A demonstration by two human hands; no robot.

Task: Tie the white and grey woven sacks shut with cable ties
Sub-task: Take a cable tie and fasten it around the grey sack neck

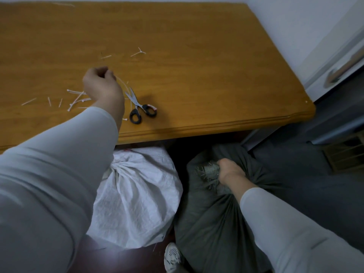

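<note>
The white sack (137, 198) sits on the floor (118, 261) at 6 o'clock, neck gathered tight. At its 3 o'clock the grey sack (208, 229) has its frayed neck bunched in the right hand (230, 171). White cable ties (76, 96) lie scattered on the surface (197, 75) at 10 o'clock; the left hand (102, 83) pinches a cable tie (124, 84).

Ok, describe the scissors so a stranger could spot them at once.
Find the wooden table; near its front edge, just right of the left hand, lie the scissors. Their black loop handles and steel blades set them apart from the thin white cable-tie scraps scattered around.
</note>
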